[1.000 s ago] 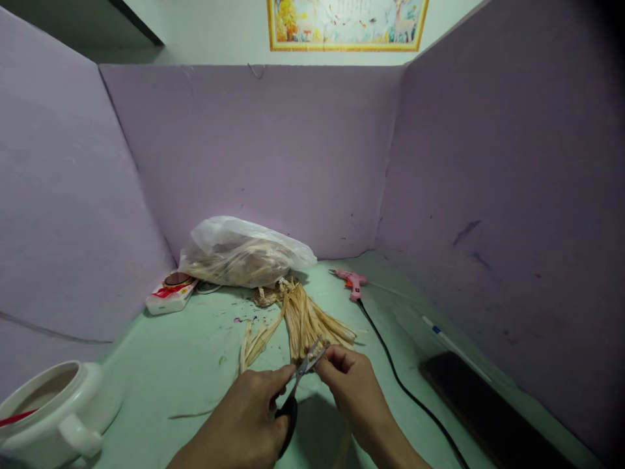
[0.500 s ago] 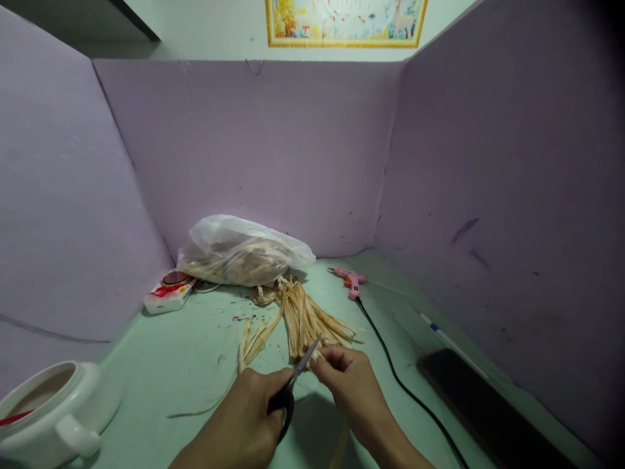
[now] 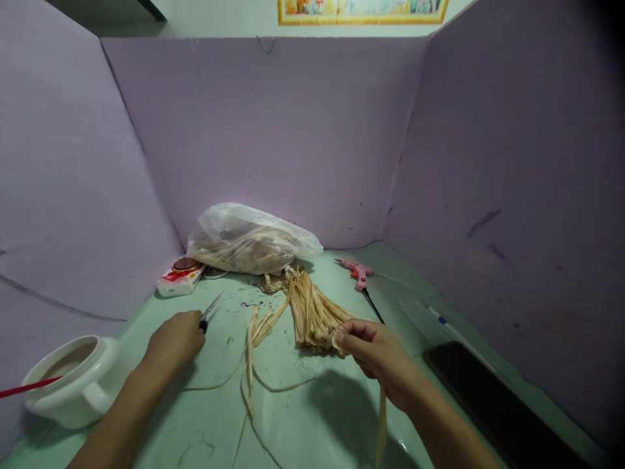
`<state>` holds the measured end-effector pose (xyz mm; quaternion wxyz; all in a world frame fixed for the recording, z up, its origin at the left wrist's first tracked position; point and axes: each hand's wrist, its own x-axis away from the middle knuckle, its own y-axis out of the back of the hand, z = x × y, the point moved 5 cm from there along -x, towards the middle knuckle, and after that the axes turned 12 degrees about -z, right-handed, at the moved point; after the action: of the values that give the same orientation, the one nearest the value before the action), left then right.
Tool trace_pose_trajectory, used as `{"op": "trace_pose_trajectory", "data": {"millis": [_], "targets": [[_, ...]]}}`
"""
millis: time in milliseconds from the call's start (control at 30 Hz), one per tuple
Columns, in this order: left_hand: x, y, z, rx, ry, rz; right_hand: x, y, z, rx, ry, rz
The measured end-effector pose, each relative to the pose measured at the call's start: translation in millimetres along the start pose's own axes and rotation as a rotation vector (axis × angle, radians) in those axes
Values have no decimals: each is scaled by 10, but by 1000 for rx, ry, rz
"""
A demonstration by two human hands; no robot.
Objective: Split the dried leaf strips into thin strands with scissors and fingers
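Gripping the scissors [image 3: 209, 311] in a closed fist, the left hand [image 3: 173, 342] rested on the table [image 3: 303, 417] at lower left; the right hand [image 3: 375, 348], lower centre, pinched a straw strip [image 3: 381, 417] hanging beside the straw bundle [image 3: 315, 312].

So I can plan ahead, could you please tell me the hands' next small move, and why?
Probably lay the scissors down on the table: the left hand holds them low, off to the side, away from the straw, while the right hand alone pinches a loose straw strip.
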<state>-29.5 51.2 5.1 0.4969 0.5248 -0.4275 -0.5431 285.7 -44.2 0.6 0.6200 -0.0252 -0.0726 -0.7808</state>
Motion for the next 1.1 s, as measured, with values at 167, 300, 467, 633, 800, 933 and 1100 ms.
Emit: {"op": "trace_pose_trajectory", "data": {"millis": [167, 300, 467, 633, 800, 933, 1100], "targets": [[-42, -293, 142, -58, 26, 53, 62, 12, -45, 338, 84, 259], [-50, -286, 126, -54, 23, 63, -48, 246, -75, 486, 99, 95], [59, 23, -73, -57, 54, -3, -285, 568, -208, 882, 54, -226], [548, 315, -1012, 336, -191, -127, -341, 476, -344, 1031, 18, -228], [993, 107, -1857, 467, -514, -81, -327, 382, -347, 1082, 36, -246], [1012, -36, -2046, 342, -566, -143, -308, 372, -344, 1101, 50, -266], [967, -23, -2047, 474, -523, -143, -262, 375, -291, 1017, 53, -233]]}}
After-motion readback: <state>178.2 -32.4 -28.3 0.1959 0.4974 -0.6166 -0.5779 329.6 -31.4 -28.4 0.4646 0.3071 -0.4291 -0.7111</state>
